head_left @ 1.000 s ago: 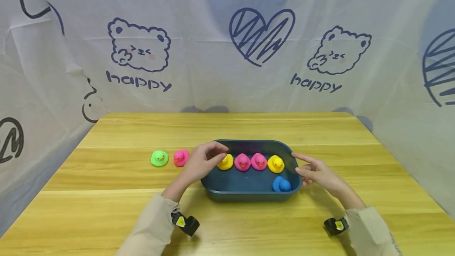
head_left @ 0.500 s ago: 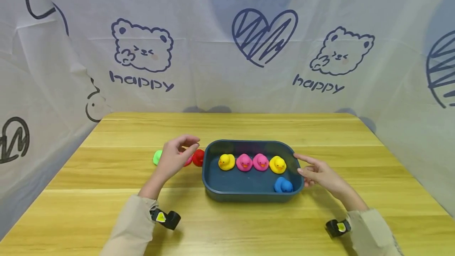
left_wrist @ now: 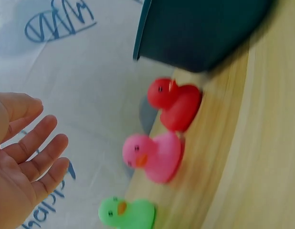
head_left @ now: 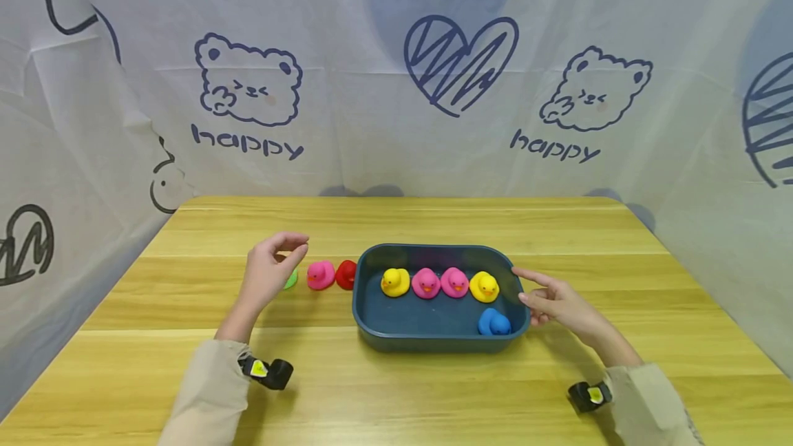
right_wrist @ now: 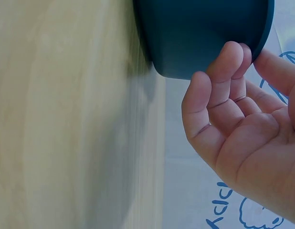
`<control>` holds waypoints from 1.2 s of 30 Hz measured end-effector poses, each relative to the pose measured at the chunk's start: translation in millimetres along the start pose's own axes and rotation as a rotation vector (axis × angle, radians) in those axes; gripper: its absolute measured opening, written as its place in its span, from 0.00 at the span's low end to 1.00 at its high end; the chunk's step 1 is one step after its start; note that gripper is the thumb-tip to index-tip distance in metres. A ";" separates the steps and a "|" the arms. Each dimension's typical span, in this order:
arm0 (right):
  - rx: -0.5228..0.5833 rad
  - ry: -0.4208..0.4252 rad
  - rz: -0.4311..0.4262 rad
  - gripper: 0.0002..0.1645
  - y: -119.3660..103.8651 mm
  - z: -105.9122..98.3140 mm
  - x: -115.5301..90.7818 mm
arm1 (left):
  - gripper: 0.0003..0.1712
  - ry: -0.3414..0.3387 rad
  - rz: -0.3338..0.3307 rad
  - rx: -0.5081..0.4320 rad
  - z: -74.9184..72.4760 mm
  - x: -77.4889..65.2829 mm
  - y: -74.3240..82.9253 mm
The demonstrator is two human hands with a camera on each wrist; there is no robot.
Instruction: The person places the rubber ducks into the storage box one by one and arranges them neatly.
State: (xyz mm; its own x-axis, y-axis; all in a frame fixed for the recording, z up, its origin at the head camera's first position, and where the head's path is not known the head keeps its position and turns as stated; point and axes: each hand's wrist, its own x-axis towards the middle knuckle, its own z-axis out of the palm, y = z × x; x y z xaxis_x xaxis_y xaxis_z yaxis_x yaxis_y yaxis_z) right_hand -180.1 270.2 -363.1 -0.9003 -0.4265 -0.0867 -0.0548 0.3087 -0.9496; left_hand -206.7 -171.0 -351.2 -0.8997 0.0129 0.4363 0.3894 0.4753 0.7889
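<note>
My left hand (head_left: 272, 265) hovers over the left of the table with loosely bent fingers and nothing in them. In the head view it partly covers a green rubber duck (head_left: 291, 279). To its right sit a pink rubber duck (head_left: 321, 275) and a red one (head_left: 346, 274), which is right beside a dark teal tub (head_left: 434, 344). My right hand (head_left: 560, 303) holds the tub's right end, thumb at the rim and bent fingers (right_wrist: 228, 62) against the outer wall. Inside the tub stand a row of yellow and pink ducks (head_left: 425, 283) and a blue duck (head_left: 494, 322) at the front right.
The wooden table (head_left: 396, 391) reaches back to a white printed curtain (head_left: 353, 122), which also hangs at both sides. A black wrist camera (head_left: 268, 372) is strapped to the left sleeve, another black camera (head_left: 588, 396) to the right one.
My left hand has moved left from over the tub's left end, past the red and pink ducks, to the green duck. The right hand has stayed at the tub.
</note>
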 end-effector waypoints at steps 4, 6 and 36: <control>-0.002 -0.001 0.000 0.35 -0.8 0.2 -0.1 | 0.11 0.035 -0.048 -0.001 -7.7 -0.8 -9.1; -0.001 -0.002 -0.001 0.35 -1.0 0.3 0.0 | 0.12 0.048 -0.075 0.000 -11.0 -1.4 -12.6; -0.007 -0.019 -0.006 0.36 4.8 -2.6 1.5 | 0.32 -0.201 -0.456 -0.137 -34.6 -8.0 -49.8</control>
State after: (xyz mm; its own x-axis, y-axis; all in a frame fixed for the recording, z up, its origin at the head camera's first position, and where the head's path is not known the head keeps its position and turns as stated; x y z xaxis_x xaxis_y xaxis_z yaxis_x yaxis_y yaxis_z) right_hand -182.9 273.2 -367.0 -0.8916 -0.4444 -0.0871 -0.0631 0.3123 -0.9479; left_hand -212.0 -225.2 -379.0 -0.9989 0.0061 -0.0464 -0.0413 0.3522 0.9350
